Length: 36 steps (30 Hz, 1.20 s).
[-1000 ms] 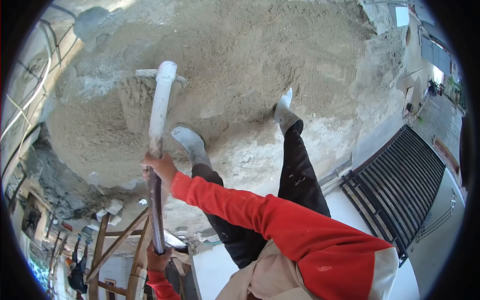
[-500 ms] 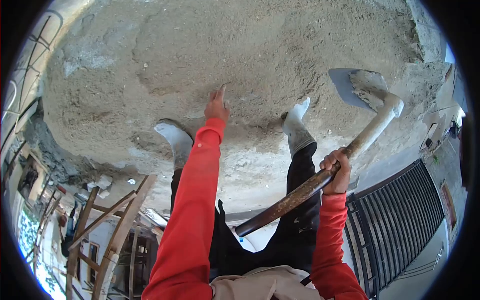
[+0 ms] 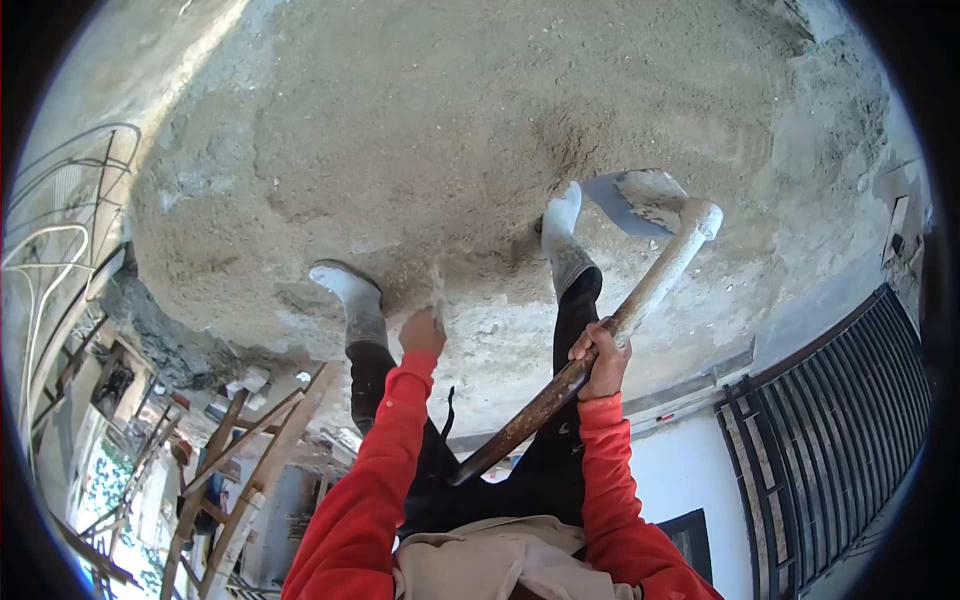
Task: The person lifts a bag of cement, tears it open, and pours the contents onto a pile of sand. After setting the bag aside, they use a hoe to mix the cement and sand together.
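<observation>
My right hand (image 3: pixel 602 360) is wrapped round the wooden handle of a hoe (image 3: pixel 540 408). The handle slants from my lap up to the right. Its upper part is caked pale, and the broad grey blade (image 3: pixel 615 203) carries a lump of mortar and lies just right of my right boot (image 3: pixel 562 215). My left hand (image 3: pixel 422 334) is in front of my left shin, low over the ground. Its back faces me and its fingers are mostly hidden; a pale blurred streak shows just beyond it. Damp, sandy mix (image 3: pixel 430 150) spreads before my feet.
My left boot (image 3: pixel 350 285) stands at the near edge of the mix. A black slatted metal grille (image 3: pixel 840 430) is at the right. Wooden planks (image 3: pixel 255 490) form a frame at the lower left, and bent pale tubing or wire (image 3: pixel 85 235) curves above it.
My left hand has drawn back towards me from the mix, where its index finger was extended. The hoe and my right hand have shifted left, bringing the blade closer to my right boot.
</observation>
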Motion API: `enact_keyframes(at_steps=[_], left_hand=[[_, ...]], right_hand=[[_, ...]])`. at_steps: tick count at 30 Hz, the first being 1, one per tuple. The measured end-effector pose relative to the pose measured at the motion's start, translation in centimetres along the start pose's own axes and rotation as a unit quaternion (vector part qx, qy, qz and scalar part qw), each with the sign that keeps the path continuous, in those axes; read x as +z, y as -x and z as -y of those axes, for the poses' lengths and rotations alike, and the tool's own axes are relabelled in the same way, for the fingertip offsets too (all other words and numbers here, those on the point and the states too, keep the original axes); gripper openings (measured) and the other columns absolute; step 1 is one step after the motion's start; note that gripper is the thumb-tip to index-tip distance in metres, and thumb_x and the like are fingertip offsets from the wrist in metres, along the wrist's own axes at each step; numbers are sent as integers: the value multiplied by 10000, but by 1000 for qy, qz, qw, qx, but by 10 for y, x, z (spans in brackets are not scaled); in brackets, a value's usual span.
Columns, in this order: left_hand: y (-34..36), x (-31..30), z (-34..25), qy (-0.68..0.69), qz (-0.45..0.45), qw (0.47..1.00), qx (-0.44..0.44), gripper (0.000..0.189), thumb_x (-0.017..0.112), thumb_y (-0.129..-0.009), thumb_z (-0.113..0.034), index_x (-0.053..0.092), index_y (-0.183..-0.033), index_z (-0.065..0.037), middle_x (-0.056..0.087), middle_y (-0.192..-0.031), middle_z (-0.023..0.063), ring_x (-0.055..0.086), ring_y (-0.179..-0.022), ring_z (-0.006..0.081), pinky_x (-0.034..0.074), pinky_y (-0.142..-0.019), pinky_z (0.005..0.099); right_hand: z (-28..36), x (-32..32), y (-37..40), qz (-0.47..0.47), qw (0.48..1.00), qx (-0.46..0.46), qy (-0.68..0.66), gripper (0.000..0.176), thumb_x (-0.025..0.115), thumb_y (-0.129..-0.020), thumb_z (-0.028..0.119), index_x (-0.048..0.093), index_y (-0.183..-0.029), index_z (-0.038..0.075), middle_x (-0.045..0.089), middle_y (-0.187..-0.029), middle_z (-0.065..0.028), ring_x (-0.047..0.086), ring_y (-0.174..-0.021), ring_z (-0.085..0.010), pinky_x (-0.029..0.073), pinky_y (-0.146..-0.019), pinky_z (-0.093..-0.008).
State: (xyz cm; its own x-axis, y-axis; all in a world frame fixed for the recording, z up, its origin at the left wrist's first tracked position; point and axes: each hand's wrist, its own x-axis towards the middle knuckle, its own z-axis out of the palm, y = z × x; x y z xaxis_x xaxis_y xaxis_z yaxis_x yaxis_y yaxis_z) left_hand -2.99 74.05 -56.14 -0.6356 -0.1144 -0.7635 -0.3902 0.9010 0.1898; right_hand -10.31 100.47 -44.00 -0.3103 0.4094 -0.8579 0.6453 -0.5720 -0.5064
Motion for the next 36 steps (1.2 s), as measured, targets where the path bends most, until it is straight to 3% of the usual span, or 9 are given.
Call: enact_keyframes(at_steps=[2, 3, 6, 8, 11, 14, 22, 28, 36], left_hand=[[47, 19, -6, -37, 277, 949, -145, 587, 657, -733, -352, 439, -1200, -70, 557, -1085, 223, 564, -957, 363, 463, -795, 458], [62, 18, -17, 202, 294, 902, -243, 829, 622, -738, -496, 269, -1329, -32, 429, -1258, 238, 503, -1085, 342, 431, -827, 521], [68, -59, -100, 505, 426, 751, 22, 805, 500, -815, -508, 147, -1382, -58, 306, -1352, 184, 287, -1269, 281, 300, -973, 467], [68, -82, -162, 445, 419, 777, 152, 720, 654, -778, -244, 232, -1311, -7, 503, -1070, 157, 584, -896, 211, 474, -767, 367], [-2, -90, -207, 512, 446, 726, 106, 577, 698, -720, -157, 349, -1156, -13, 467, -690, 57, 489, -429, 130, 414, -383, 269], [-61, -127, -223, 477, 375, 777, 168, 402, 654, -739, -88, 397, -1035, 0, 479, -621, 50, 497, -449, 120, 419, -404, 264], [41, -117, -29, 510, 287, 804, -107, 396, 645, -720, -82, 374, -996, -2, 477, -662, 57, 514, -456, 136, 441, -401, 282], [41, -198, 5, 592, 311, 741, -61, 300, 610, -732, -122, 404, -910, 6, 489, -646, 60, 518, -458, 129, 443, -393, 280], [171, -288, 265, 588, 333, 738, 14, 382, 606, -727, -173, 423, -1009, 9, 512, -614, 43, 529, -488, 118, 433, -402, 269]], right_hand=[[-3, -2, -7, 14, 1000, 3, 14, 106, 559, -743, 46, 454, -749, 56, 431, -547, -39, 450, -416, -145, 406, -414, -286], [2, 1, -15, 24, 1000, 1, 8, 100, 555, -741, 43, 457, -756, 57, 441, -545, -44, 451, -412, -146, 410, -412, -290], [27, 8, -77, 38, 999, 9, 16, 90, 554, -736, 56, 466, -723, 45, 456, -552, -47, 448, -401, -149, 415, -411, -291], [62, 25, -134, 61, 998, 12, 1, 95, 548, -741, 92, 475, -702, 45, 465, -559, -41, 458, -422, -145, 421, -426, -289], [108, 56, -218, 129, 990, 1, -51, 69, 522, -761, 101, 484, -732, 50, 461, -590, -32, 443, -445, -132, 426, -446, -277], [137, 112, -256, 136, 989, -61, -18, 80, 526, -755, 95, 480, -735, 33, 469, -593, -50, 478, -457, -146, 462, -456, -293], [-145, 194, -146, 173, 968, 130, 129, 121, 557, -754, 91, 458, -774, 24, 482, -554, -95, 488, -411, -216, 446, -381, -391], [-134, 227, -118, 190, 950, 145, 199, 116, 549, -776, 150, 464, -767, 72, 484, -569, -63, 501, -471, -191, 472, -473, -340], [-220, 323, 57, 292, 932, 155, 150, 166, 583, -776, 156, 477, -674, 79, 479, -594, -43, 462, -509, -152, 437, -504, -294]])
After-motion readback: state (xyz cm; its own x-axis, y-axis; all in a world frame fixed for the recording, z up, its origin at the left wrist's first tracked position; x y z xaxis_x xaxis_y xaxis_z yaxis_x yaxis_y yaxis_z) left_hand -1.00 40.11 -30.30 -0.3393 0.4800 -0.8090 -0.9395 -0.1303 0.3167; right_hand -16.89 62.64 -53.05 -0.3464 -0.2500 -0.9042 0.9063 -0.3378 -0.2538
